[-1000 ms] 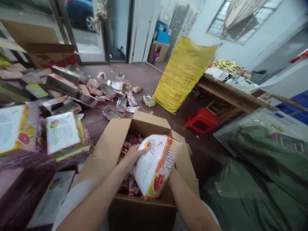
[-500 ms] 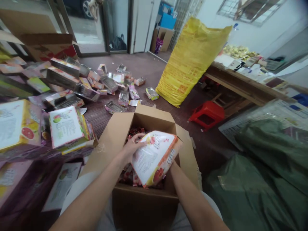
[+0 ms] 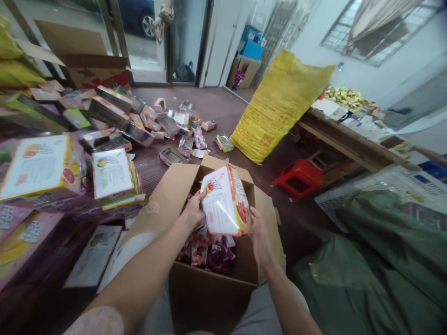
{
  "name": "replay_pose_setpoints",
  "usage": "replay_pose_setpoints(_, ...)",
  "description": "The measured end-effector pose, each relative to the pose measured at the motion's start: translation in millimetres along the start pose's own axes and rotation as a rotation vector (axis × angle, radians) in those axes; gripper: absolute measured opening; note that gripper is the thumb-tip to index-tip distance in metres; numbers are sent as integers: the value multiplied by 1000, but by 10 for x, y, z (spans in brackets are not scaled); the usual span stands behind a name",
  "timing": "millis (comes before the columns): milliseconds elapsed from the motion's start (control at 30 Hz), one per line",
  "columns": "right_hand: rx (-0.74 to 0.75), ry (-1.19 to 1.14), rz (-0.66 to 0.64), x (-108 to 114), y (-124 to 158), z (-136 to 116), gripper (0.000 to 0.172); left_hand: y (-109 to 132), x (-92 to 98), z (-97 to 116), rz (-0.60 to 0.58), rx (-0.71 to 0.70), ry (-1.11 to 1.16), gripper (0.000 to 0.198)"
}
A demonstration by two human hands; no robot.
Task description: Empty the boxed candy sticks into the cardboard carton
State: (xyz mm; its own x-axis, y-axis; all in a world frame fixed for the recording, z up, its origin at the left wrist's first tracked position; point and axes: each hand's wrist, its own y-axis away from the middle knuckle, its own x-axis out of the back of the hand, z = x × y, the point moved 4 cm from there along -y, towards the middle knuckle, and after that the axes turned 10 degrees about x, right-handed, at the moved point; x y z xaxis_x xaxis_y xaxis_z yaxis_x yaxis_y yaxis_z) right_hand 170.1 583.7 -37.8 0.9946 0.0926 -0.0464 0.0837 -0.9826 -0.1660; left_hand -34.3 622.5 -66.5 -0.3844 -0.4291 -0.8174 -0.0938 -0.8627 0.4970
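Note:
Between my hands is a white and orange printed packaging box (image 3: 221, 202) with fruit pictures, held tilted over an open cardboard carton (image 3: 209, 279). My left hand (image 3: 195, 209) grips its left edge, thumb on the white face. My right hand (image 3: 257, 228) holds the right side, its fingertips partly hidden behind the box. Below, small wrapped packets (image 3: 209, 251) in red and purple fill part of the carton, which stands between my legs with its flaps folded out.
Left of me are stacked fruit-printed boxes (image 3: 38, 160) and a heap of clear-windowed packages (image 3: 115, 114). A yellow sack (image 3: 279, 107) leans ahead by a red stool (image 3: 300, 179) and a wooden table (image 3: 345, 139). Green sacks (image 3: 377, 260) lie at right.
The printed box has turned more upright and moved up toward the carton's far side. My right hand has come up from inside the carton to the box's right side. The view has shifted left.

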Motion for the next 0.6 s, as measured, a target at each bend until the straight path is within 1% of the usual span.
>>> replay_pose_setpoints(67,55,167,132,-1,146,74,105,36,-43,-43,-11,-48,23,35)
replay_pose_setpoints(100,80,243,202,-4,194,92,106,60,-71,-62,-41,-54,6,37)
replay_pose_setpoints(133,101,300,259,-4,221,86,101,88,-97,-70,-75,-50,-30,39)
replay_pose_setpoints(167,124,338,296,5,224,48,92,117,-116,-63,-98,-36,-84,39)
replay_pose_setpoints(200,158,363,308,28,205,-28,83,148,-124,-32,-99,-23,-151,38)
replay_pose_setpoints(233,208,392,284,60,165,-138,75,179,-120,24,-73,-20,-214,36)
replay_pose_setpoints(267,270,440,220,96,109,-273,69,210,-104,104,-16,-36,-261,37)
replay_pose_setpoints(333,403,574,13,157,-19,-559,61,269,-73,287,107,-95,-302,42)
replay_pose_setpoints(367,462,648,-104,173,-79,-680,59,293,-76,360,126,-122,-301,46)
replay_pose_setpoints(400,507,718,-207,178,-134,-776,56,310,-94,408,108,-134,-294,49)
replay_pose_setpoints(433,542,766,-272,174,-183,-848,52,320,-123,426,63,-122,-295,51)
replay_pose_setpoints(467,569,788,-284,163,-230,-903,49,326,-156,422,7,-95,-308,53)
replay_pose_setpoints(533,611,794,-211,104,-311,-966,47,329,-198,393,-75,-39,-346,53)
replay_pose_setpoints(600,656,781,-151,-11,-376,-969,50,325,-190,402,-90,-46,-345,52)
